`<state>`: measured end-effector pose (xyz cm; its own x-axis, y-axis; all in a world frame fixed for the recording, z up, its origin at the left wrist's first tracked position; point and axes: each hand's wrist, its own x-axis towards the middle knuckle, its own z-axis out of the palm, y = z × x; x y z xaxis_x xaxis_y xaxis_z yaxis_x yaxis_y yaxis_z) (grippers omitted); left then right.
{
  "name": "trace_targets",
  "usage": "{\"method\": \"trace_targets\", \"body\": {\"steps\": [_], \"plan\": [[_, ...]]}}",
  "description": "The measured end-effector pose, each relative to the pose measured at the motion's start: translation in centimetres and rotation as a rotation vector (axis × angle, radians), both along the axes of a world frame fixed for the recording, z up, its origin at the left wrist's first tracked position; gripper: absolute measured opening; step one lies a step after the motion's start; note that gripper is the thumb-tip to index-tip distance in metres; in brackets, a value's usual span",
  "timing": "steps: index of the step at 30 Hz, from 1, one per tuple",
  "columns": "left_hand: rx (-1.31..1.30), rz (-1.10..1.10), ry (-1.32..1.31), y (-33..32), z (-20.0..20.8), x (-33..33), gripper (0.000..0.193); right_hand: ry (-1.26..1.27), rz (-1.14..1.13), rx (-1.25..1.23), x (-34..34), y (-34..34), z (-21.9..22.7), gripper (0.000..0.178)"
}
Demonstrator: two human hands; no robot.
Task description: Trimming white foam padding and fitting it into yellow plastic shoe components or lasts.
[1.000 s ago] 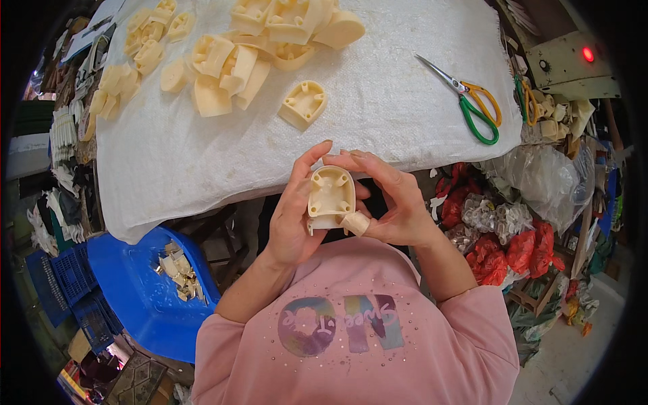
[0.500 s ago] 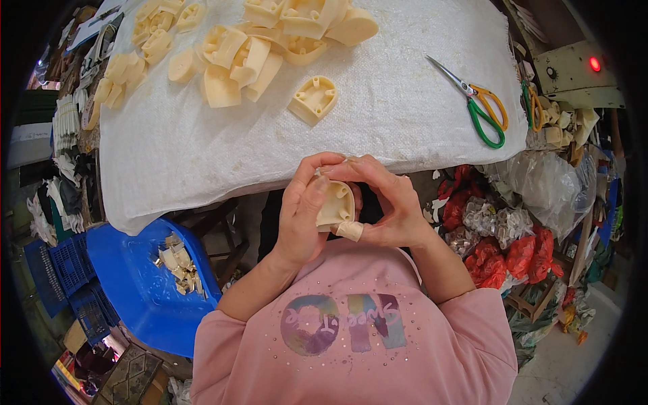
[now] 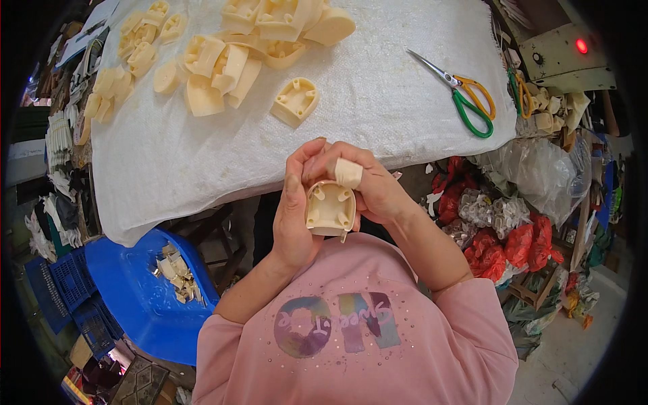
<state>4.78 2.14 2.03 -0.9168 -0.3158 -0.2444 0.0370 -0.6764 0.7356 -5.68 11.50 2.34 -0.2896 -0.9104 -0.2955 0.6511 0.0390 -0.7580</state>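
Held in front of my chest is a hollow cream plastic part (image 3: pixel 331 210), rounded at its far end, with several pegs inside and a thin sliver at its near right corner. My left hand (image 3: pixel 295 216) closes round its left side, thumb along the rim. My right hand (image 3: pixel 378 192) is closed at the far and right sides, its thumb bearing a pale wrap (image 3: pixel 348 173); some fingertips are hidden behind the part. Another such part (image 3: pixel 295 101) lies alone on the white woven cover (image 3: pixel 351 108). Beyond it sits a pile of similar parts (image 3: pixel 219 67).
Scissors (image 3: pixel 462 88) with green and yellow handles lie on the cover's right. A blue basin (image 3: pixel 128 290) with cream scraps (image 3: pixel 177 273) stands lower left. Red plastic bags (image 3: pixel 516 250) and clear plastic (image 3: pixel 533 172) sit at right, below a box with a red light (image 3: pixel 580 46).
The part has turned so that its inside faces up more fully. My right thumb has moved from its near edge to its far edge. The whole view has shifted slightly.
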Motion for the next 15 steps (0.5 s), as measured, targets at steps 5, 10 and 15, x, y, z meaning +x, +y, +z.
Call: {"method": "trace_targets", "body": {"steps": [5, 10, 15], "plan": [[-0.316, -0.037, 0.046, -0.1, -0.7, 0.3, 0.061, 0.412, -0.067, -0.161, 0.5, 0.3, -1.9, 0.020], [-0.398, 0.123, 0.032, 0.3, -0.8, 0.2, 0.048, 0.706, -0.250, -0.271, 1.8, -0.3, -3.0, 0.021], [-0.374, 0.198, 0.033, 0.4, -0.8, 0.1, 0.042, 0.800, -0.306, -0.197, 2.9, 0.0, -2.5, 0.030]]}}
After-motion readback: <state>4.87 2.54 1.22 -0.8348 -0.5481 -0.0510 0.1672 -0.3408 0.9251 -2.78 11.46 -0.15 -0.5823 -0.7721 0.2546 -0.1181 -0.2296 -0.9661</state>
